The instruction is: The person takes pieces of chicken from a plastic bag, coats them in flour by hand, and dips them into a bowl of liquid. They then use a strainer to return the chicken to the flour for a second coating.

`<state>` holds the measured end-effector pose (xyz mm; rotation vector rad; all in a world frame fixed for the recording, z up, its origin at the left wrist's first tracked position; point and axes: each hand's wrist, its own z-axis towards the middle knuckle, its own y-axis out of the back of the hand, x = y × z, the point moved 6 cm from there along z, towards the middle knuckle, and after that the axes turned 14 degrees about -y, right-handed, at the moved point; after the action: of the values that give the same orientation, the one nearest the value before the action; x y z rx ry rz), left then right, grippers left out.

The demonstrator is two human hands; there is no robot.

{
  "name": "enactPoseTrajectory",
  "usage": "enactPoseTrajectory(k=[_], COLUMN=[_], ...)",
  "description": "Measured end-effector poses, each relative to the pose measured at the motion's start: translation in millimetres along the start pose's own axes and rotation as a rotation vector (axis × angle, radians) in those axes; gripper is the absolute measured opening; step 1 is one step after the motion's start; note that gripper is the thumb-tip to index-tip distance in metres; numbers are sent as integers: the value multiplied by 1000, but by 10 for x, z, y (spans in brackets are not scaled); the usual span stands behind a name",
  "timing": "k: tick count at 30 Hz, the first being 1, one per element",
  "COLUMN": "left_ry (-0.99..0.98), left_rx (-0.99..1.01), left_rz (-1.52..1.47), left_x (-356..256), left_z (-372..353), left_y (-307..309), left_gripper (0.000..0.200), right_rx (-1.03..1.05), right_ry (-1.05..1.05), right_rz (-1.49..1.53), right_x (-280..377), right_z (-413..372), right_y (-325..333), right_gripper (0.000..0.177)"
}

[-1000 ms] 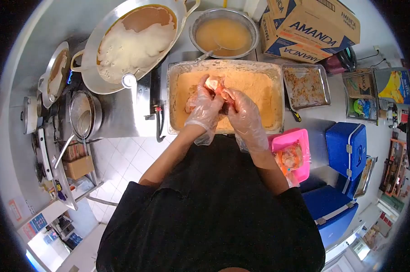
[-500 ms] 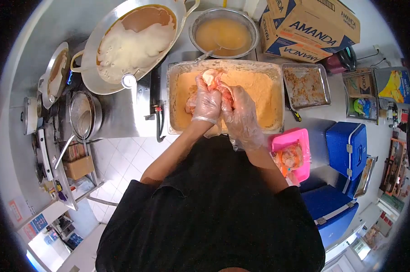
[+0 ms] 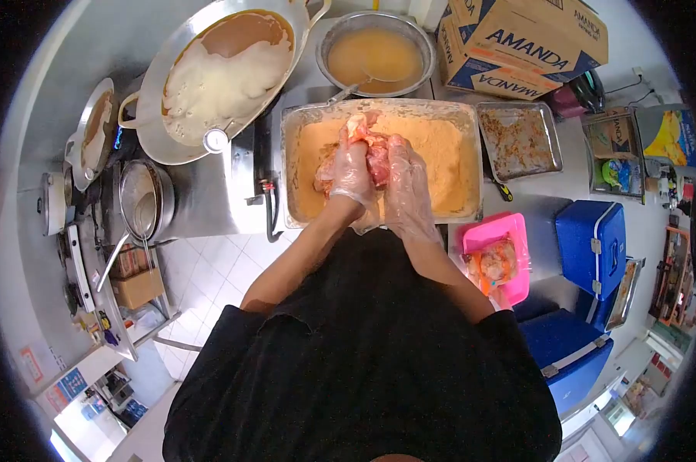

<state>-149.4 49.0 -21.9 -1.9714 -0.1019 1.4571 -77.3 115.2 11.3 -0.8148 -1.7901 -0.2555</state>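
Note:
A piece of raw chicken [image 3: 377, 163], pink with pale skin, is held up between my two hands in clear plastic gloves. My left hand [image 3: 353, 175] grips its left side, thumb up, with pale skin and bone showing above the fingers. On the other side, my right hand [image 3: 407, 185] presses against the meat, fingers together and pointing away from me. Both hands are over a metal tray [image 3: 477, 165] of orange-tan flour [image 3: 438, 154]. More raw chicken [image 3: 325, 175] lies in the flour left of my left hand, partly hidden by it.
A bowl of cloudy liquid [image 3: 379, 58] with a ladle stands behind the tray. Upper left is a large pan [image 3: 229, 77] of foamy oil with a thermometer [image 3: 215, 140]. To the right are a crumb-strewn tray [image 3: 520, 142], a pink basin [image 3: 517, 262] holding chicken, and blue coolers [image 3: 590, 246].
My right hand has straightened and turned along the chicken's right side, exposing more pink meat between the hands. The left hand keeps its grip.

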Motion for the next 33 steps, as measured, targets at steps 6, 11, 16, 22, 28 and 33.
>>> enactPoseTrajectory(k=[6,11,16,22,28,33], left_ry=[40,63,63,-389,79,43], left_rx=[-53,-27,225,445,314,436], left_rz=[-115,-237,427,1170,866,888], left_x=[-12,-20,189,639,625,717], left_z=[-21,-82,57,377,82,107], left_y=[-90,-215,87,770,826,772], left_gripper=[41,39,43,39,49,46], right_rx=[39,4,92,-507,-1288,-1624], right_ry=[48,4,-196,122,-124,-117], right_rz=[122,281,17,-401,-612,-768], right_x=[98,-7,-33,-599,-886,-1315], right_z=[-120,-67,-127,-695,-2194,-3216], right_y=[-46,-32,317,1935,3168,3525], right_gripper=[43,42,40,28,18,16])
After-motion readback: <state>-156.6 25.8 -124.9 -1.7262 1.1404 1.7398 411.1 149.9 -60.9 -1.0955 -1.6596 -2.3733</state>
